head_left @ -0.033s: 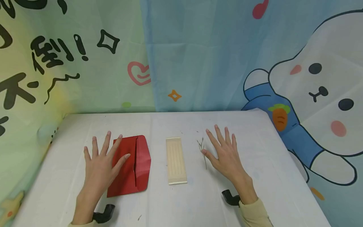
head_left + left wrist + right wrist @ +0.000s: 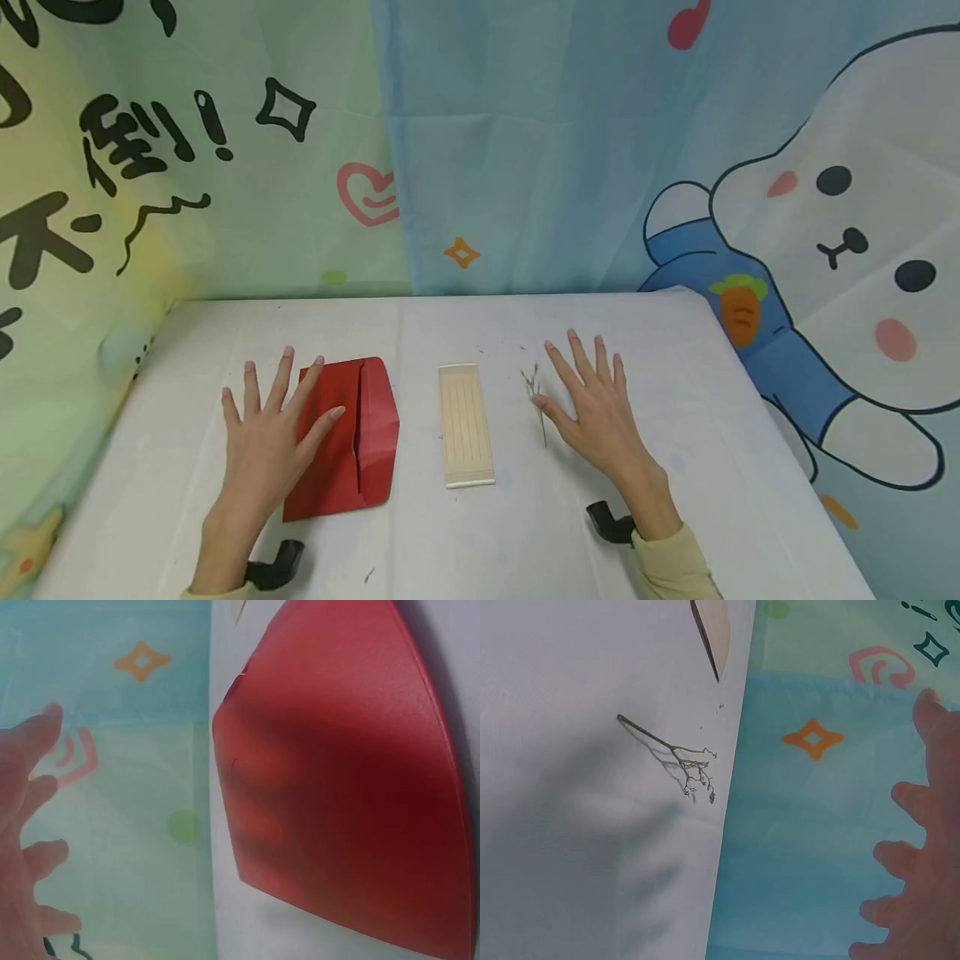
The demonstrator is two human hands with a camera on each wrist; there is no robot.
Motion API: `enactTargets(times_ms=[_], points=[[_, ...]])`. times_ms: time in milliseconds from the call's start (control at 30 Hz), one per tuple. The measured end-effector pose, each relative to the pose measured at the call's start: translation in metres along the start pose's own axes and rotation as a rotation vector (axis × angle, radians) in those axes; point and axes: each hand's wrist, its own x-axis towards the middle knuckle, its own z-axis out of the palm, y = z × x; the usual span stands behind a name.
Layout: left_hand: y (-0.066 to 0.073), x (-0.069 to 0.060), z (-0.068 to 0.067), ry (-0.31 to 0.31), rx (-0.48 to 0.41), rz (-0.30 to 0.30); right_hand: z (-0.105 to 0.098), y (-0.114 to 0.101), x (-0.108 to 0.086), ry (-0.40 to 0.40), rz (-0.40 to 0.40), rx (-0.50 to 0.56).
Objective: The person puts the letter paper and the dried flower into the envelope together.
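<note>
A red paper envelope point(image 2: 377, 450) with a folded flap lies on the white-covered table at the left. My left hand point(image 2: 262, 446) is held over its left part, fingers spread, and hides some of it. In the left wrist view the hand's shadow falls on the envelope point(image 2: 337, 787), and the hand point(image 2: 19, 825) is apart from it. A pale, ribbed flat strip point(image 2: 467, 427) lies between my hands. Beside my right thumb lies a thin, branched dry twig point(image 2: 543, 427), seen whole in the right wrist view. My right hand point(image 2: 603, 421) is spread above the table, holding nothing.
White cloth point(image 2: 435, 550) covers the table, with small dark bits point(image 2: 369, 575) scattered on it. A printed curtain point(image 2: 525, 167) hangs behind the far edge and along both sides. Black curved pieces point(image 2: 276, 567) show at both wrists.
</note>
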Motion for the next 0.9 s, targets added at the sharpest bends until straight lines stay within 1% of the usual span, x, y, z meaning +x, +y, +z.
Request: enactTargets(times_ms=[133,233,300,400,467,533,600,667,800,900], points=[[-0.001,-0.002,0.000,-0.005,0.016,-0.027,0.000,-0.001,0.000,0.008,-0.011,0.015],[0.000,-0.006,0.003,-0.040,0.028,-0.069,0.001,-0.002,-0.002,0.030,-0.026,0.026],[0.001,-0.009,0.008,-0.087,0.018,-0.099,0.004,-0.003,-0.003,0.050,-0.045,0.035],[0.006,-0.012,0.016,-0.181,-0.033,-0.153,0.010,-0.006,-0.003,0.080,-0.089,0.059],[0.010,-0.014,0.023,-0.249,-0.064,-0.195,0.017,-0.011,-0.003,0.091,-0.126,0.078],[0.013,-0.017,0.029,-0.304,-0.080,-0.228,0.025,-0.018,-0.003,0.091,-0.161,0.093],[0.015,-0.021,0.034,-0.335,-0.084,-0.245,0.034,-0.030,-0.003,0.067,-0.195,0.113],[0.017,-0.024,0.039,-0.341,-0.084,-0.246,0.043,-0.043,-0.001,0.032,-0.233,0.135],[0.019,-0.029,0.047,-0.327,-0.090,-0.238,0.060,-0.072,0.003,-0.059,-0.293,0.194],[0.020,-0.031,0.052,-0.317,-0.081,-0.235,0.071,-0.091,0.008,-0.141,-0.307,0.227]])
